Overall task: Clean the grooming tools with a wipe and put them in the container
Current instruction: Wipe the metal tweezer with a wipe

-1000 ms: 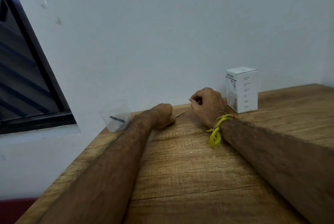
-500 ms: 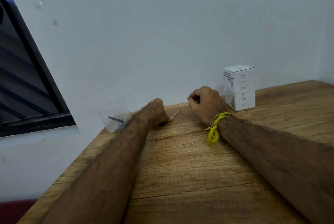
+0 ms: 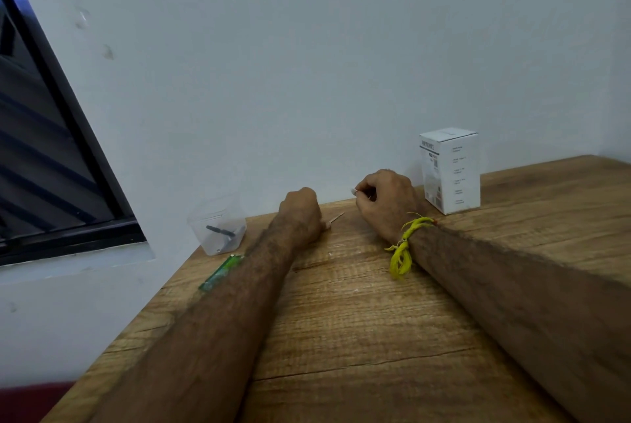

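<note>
- Pinched between my right hand point(image 3: 386, 199) thumb and fingertips is a small whitish scrap, most likely the wipe point(image 3: 353, 191); only its pale edge shows past my curled fingers.
- My left hand point(image 3: 302, 211) is curled into a loose fist on the table point(image 3: 358, 320), holding a thin, pale, stick-like tool point(image 3: 334, 219) whose tip pokes out toward my right hand. I cannot tell what kind of tool it is.
- Since a second ago my hands have hardly shifted, but the tool's tip sits a little higher and nearer the wipe. A green packet point(image 3: 221, 273) now shows beside my left forearm, where none was visible before; the view has shifted, so it may only have been hidden.
- I judge the wiping of this tool is about to begin or just under way, with the drop into the container still ahead.
- That clear plastic container point(image 3: 218, 228) stands at the table's left rear corner near the wall, just beyond my left hand, and already holds a dark, slim tool point(image 3: 221, 231).
- Wood-grain laminate covers the table, matte and ridged in look; the thin tool looks light and easy to fumble.
- Behind my right wrist stands a white cardboard box point(image 3: 450, 171), upright and square-edged; a frayed yellow thread band point(image 3: 403, 248) circles that wrist.
</note>
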`<move>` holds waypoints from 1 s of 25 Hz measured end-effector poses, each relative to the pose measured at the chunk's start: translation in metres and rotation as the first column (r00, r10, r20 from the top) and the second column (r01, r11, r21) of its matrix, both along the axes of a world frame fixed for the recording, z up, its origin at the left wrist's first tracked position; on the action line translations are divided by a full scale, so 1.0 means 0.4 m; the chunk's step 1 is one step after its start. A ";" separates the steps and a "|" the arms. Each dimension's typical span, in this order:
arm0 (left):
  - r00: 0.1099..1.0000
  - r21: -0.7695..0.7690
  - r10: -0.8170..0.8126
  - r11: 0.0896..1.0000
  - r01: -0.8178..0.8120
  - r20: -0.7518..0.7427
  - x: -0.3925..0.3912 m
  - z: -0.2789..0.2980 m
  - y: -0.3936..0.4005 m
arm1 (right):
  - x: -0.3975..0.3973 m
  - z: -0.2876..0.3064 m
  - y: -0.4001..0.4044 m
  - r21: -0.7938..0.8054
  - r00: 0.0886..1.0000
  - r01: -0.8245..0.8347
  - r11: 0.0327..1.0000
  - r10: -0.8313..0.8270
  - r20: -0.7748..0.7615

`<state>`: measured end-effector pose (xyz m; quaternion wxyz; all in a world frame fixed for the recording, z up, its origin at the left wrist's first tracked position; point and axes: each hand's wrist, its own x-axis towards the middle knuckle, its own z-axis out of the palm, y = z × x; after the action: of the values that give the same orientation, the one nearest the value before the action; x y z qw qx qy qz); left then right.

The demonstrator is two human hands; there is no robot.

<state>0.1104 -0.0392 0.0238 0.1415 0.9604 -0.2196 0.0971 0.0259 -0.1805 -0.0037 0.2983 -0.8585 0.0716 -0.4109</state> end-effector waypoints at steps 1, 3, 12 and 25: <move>1.000 -0.015 0.012 1.000 -0.012 -0.011 0.005 0.004 -0.001 | 0.000 -0.001 0.001 -0.002 1.000 -0.001 1.000 0.001 0.004; 0.998 0.001 0.025 1.000 -0.025 -0.061 0.018 0.012 -0.007 | 0.004 -0.001 -0.002 -0.004 1.000 -0.002 1.000 0.002 0.011; 0.994 0.315 -0.107 0.942 0.114 -0.037 -0.016 -0.001 -0.020 | 0.009 -0.005 -0.005 0.002 0.999 0.003 1.000 -0.003 0.033; 0.930 -0.868 -0.238 0.477 -0.139 -0.280 -0.185 -0.046 0.133 | 0.012 -0.009 -0.006 -0.018 0.999 -0.002 1.000 0.002 0.038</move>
<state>0.0364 0.0142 0.0055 0.6524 0.7453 -0.1369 0.0123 0.0306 -0.1830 -0.0072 0.2921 -0.8533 0.0613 -0.4275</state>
